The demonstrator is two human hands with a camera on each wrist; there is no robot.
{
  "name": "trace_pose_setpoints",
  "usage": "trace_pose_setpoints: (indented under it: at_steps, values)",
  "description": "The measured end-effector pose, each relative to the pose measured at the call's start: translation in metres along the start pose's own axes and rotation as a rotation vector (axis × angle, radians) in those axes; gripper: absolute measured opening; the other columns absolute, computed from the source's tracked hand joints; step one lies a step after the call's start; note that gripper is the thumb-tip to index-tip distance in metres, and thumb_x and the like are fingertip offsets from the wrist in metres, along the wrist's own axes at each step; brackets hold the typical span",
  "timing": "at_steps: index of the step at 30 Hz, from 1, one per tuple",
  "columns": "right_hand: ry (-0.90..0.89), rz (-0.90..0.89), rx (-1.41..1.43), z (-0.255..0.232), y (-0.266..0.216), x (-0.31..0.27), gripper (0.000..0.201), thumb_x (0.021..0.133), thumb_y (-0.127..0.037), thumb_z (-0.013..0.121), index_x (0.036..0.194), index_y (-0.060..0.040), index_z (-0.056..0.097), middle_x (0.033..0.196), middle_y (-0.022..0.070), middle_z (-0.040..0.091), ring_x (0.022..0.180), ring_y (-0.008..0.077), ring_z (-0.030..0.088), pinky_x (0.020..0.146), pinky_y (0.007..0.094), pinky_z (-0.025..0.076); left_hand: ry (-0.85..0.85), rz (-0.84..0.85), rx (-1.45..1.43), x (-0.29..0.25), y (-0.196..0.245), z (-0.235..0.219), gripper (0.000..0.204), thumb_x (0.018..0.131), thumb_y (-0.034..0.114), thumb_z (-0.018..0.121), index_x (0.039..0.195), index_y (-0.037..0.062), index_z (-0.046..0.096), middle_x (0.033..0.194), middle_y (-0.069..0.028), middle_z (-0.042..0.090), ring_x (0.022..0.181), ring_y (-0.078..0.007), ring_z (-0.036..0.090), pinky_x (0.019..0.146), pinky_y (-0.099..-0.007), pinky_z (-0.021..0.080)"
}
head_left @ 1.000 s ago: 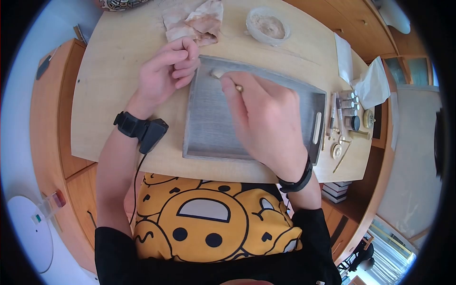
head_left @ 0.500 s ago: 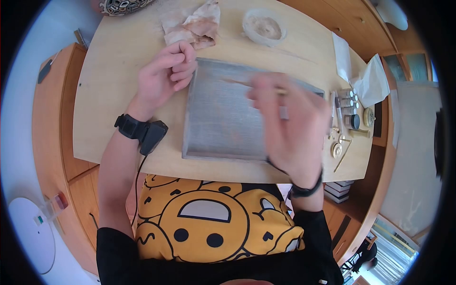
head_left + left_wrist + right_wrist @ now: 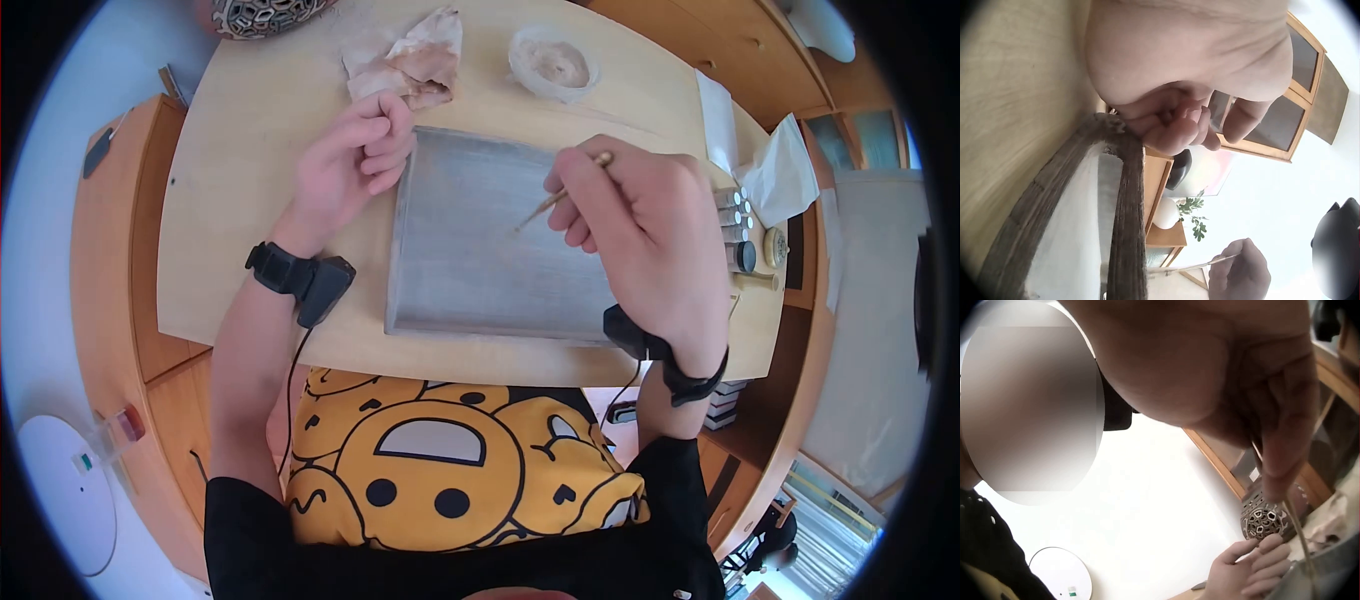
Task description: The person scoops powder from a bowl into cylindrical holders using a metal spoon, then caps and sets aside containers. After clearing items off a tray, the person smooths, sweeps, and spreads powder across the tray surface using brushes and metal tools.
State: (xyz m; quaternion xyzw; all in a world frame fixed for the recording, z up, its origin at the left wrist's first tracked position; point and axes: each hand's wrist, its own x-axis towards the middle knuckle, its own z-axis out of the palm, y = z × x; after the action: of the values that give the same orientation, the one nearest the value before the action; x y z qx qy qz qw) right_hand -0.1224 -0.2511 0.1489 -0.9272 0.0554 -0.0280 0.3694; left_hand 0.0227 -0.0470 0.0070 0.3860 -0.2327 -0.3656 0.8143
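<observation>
A grey wooden tray (image 3: 460,285) lies on the table in the head view. Over its right half, my right hand (image 3: 648,220) pinches a small brush (image 3: 545,207) by its thin brass-coloured handle, tip pointing down-left toward the tray floor. In the right wrist view the slim handle (image 3: 1300,540) runs down from the fingertips. My left hand (image 3: 350,150) rests with loosely curled fingers beside the tray's upper left corner, holding nothing. From the left wrist, its fingers (image 3: 1175,134) appear right at the tray's weathered rim (image 3: 1125,219).
Beyond the tray are a stained crumpled cloth (image 3: 410,65) and a bowl of pale powder (image 3: 553,65). Small jars (image 3: 738,225) and a white plastic bag (image 3: 783,175) stand at the right. A patterned openwork vessel (image 3: 270,12) is at the far left.
My right hand has swung right from the tray's upper left, carrying the brush, whose tip now points toward the tray's middle. The left hand has stayed in place.
</observation>
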Motion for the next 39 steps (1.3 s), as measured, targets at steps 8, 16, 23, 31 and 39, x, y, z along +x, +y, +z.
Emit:
trace_pose_setpoints:
  at_steps: [8, 16, 23, 31, 39]
  values:
    - [0.023, -0.252, 0.03, 0.043, 0.017, 0.064, 0.035, 0.096, -0.022, 0.051, 0.084, 0.0064, 0.067, 0.067, 0.0112, 0.068, 0.061, 0.0159, 0.066, 0.059, 0.0274, 0.052, -0.042, 0.006, -0.012, 0.002, 0.001, 0.0, 0.018, 0.092, 0.022, 0.052, 0.088, 0.004, 0.049, 0.068, 0.0052, 0.03, 0.057, -0.0051, 0.031, 0.045, -0.02, 0.029]
    - [-0.096, -0.153, -0.136, 0.033, 0.02, 0.063, 0.041, 0.095, -0.025, 0.053, 0.078, 0.0109, 0.065, 0.067, 0.0167, 0.068, 0.06, 0.0201, 0.069, 0.058, 0.0317, 0.054, -0.025, -0.005, -0.045, 0.004, -0.001, 0.002, 0.019, 0.092, 0.023, 0.054, 0.087, 0.0046, 0.049, 0.069, 0.0052, 0.031, 0.057, -0.0044, 0.032, 0.045, -0.0191, 0.029]
    - [0.045, -0.135, 0.198, 0.017, 0.015, 0.062, 0.038, 0.095, -0.022, 0.051, 0.078, 0.0087, 0.065, 0.067, 0.0144, 0.069, 0.059, 0.0194, 0.068, 0.059, 0.0311, 0.054, -0.009, -0.009, -0.031, 0.002, -0.001, 0.0, 0.02, 0.091, 0.024, 0.054, 0.087, 0.005, 0.049, 0.068, 0.0056, 0.031, 0.057, -0.0041, 0.032, 0.045, -0.0198, 0.028]
    - [0.104, -0.244, -0.029, 0.039, 0.027, 0.075, 0.036, 0.094, -0.021, 0.051, 0.079, 0.008, 0.066, 0.066, 0.0133, 0.068, 0.058, 0.0185, 0.067, 0.058, 0.0309, 0.054, -0.04, -0.023, -0.019, 0.003, 0.002, 0.0, 0.021, 0.092, 0.023, 0.054, 0.086, 0.0048, 0.045, 0.07, 0.0035, 0.033, 0.059, -0.0064, 0.034, 0.045, -0.0202, 0.03]
    - [-0.164, -0.207, -0.05, 0.032, 0.033, 0.069, 0.037, 0.095, -0.022, 0.051, 0.082, 0.0089, 0.066, 0.066, 0.0147, 0.068, 0.059, 0.0202, 0.069, 0.058, 0.0314, 0.055, -0.053, -0.001, -0.01, 0.003, 0.002, -0.007, 0.019, 0.093, 0.022, 0.052, 0.088, 0.005, 0.045, 0.073, 0.0023, 0.035, 0.06, -0.0072, 0.034, 0.047, -0.0205, 0.031]
